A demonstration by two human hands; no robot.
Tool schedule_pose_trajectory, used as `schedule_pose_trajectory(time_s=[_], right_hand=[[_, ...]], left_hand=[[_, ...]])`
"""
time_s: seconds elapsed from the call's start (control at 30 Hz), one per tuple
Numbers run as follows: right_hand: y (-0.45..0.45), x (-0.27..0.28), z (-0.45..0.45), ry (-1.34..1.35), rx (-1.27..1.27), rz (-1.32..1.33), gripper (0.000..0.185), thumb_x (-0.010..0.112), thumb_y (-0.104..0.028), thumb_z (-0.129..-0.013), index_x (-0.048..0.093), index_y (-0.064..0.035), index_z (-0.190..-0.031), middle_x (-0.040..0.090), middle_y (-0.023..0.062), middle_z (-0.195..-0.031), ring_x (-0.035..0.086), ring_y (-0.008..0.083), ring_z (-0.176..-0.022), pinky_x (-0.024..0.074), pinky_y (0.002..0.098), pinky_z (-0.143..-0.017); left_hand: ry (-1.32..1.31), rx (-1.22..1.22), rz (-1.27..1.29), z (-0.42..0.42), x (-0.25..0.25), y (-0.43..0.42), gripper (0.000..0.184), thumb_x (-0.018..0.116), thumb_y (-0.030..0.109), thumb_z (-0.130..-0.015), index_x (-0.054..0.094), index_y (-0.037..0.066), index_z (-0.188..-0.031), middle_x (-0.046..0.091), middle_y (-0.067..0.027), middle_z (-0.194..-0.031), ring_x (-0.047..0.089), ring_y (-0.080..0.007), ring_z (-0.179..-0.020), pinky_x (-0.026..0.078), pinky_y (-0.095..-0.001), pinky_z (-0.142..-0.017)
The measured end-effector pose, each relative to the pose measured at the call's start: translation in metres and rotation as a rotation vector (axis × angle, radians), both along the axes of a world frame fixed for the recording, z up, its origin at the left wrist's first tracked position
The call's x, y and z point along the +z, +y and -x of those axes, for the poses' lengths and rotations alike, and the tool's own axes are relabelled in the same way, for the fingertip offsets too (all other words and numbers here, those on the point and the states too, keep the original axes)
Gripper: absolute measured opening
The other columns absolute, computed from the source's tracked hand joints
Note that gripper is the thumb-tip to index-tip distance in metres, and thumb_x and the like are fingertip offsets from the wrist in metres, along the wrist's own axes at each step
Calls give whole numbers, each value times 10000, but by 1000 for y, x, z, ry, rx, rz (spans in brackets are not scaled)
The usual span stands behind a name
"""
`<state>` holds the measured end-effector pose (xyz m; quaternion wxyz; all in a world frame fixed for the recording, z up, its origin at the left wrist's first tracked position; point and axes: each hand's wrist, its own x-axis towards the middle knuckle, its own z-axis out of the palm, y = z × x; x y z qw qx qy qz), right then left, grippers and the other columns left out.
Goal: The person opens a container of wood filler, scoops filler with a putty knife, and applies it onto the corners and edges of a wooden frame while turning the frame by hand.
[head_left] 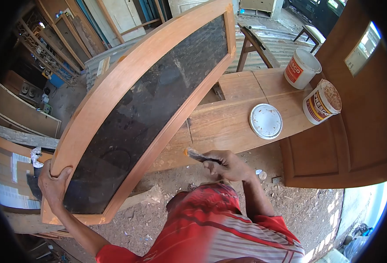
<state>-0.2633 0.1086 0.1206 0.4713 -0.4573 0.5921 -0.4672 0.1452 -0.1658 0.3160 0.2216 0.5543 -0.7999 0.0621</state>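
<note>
An arched wooden frame [98, 90] with a dark glass pane [154, 96] stands tilted across the left and middle of the view. My left hand [55, 182] is closed around its lower left corner, thumb on the front face. In front of my chest, my right hand [229, 165] grips a putty knife [196, 154], its blade pointing left with orange filler on the tip. The blade is apart from the frame. Small orange patches mark the frame's bottom edge. A round white lid [265, 121] smeared with filler lies on the wooden bench [219, 127].
A white tub [301, 69] and a second tub [321, 103] with brownish filler stand at the bench's right end. A large brown door panel [316, 153] leans at the right. Behind the frame is a wooden trestle [258, 46]. Debris lies on the dirt floor [290, 210].
</note>
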Motion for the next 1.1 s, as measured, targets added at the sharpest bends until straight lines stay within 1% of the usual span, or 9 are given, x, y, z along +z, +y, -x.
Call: schedule_pose_trajectory(time_s=[0.13, 0.17, 0.33, 0.47, 0.53, 0.7, 0.8, 0.97, 1.1], right_hand=[[7, -4, 49, 76, 17, 6, 303, 690, -167, -1042, 681, 27, -1275, 678, 22, -919, 615, 107, -814, 529, 298, -760], [7, -3, 56, 22, -61, 154, 293, 677, -228, -1064, 701, 9, -1236, 684, 34, -907, 608, 83, -750, 522, 270, -681], [8, 32, 115, -216, -271, -32, 232, 631, -167, -1073, 706, 10, -1203, 703, 30, -917, 646, 82, -718, 517, 247, -608], [-17, 21, 138, -278, -447, 297, 264, 619, -241, -1085, 690, -10, -1191, 686, 30, -857, 635, 91, -651, 452, 222, -484], [-34, 27, 145, -198, -450, 269, 297, 605, -257, -1084, 672, 7, -1203, 656, 46, -822, 579, 87, -559, 456, 233, -470], [-84, 68, 136, -63, -672, 419, 415, 632, -327, -1068, 630, 38, -1265, 732, 126, -928, 546, 77, -519, 429, 213, -468], [-107, 81, 145, -42, -702, 587, 436, 636, -331, -1070, 622, 48, -1287, 770, 197, -1081, 529, 73, -488, 415, 228, -432], [-121, 92, 149, -56, -682, 788, 533, 661, -353, -1060, 582, 82, -1357, 714, 240, -1272, 768, 226, -996, 502, 238, -509], [-99, 96, 145, -67, -658, 664, 575, 672, -353, -1052, 548, 99, -1385, 681, 244, -1351, 688, 286, -1261, 522, 241, -537]], left_hand=[[-21, -10, 18, 1, 0, 4, 469, 943, 165, -669, 702, -18, -1027, 733, -238, -943, 688, -434, -867, 524, -478, -801], [-8, -4, 46, 0, -3, 7, 469, 935, 141, -654, 700, -18, -1027, 729, -233, -938, 688, -422, -858, 526, -468, -798], [2, -5, 72, 3, -6, 39, 525, 941, 132, -616, 708, -1, -1066, 731, -194, -937, 673, -395, -842, 536, -439, -811], [34, 66, 95, 11, -9, 76, 546, 944, 118, -606, 709, 0, -1085, 724, -183, -944, 672, -365, -856, 537, -428, -812], [14, 67, 114, 7, -12, 95, 498, 911, 85, -645, 710, -16, -1090, 709, -183, -924, 672, -316, -840, 541, -404, -804], [-122, 195, 2, 29, 4, 142, 670, 910, 363, -751, 647, -10, -1242, 712, -218, -1004, 672, -413, -962, 522, -479, -867], [-78, 181, -42, 19, -7, 155, 641, 879, 407, -818, 647, -12, -1244, 719, -232, -1038, 674, -408, -998, 523, -475, -884], [-83, 245, -103, 39, -5, 191, 605, 834, 424, -885, 636, -18, -1247, 697, -221, -1040, 645, -412, -1005, 512, -483, -915], [-198, 262, -50, 49, -11, 223, 664, 818, 493, -878, 613, -37, -1225, 658, -236, -1046, 615, -429, -1011, 483, -507, -938]])
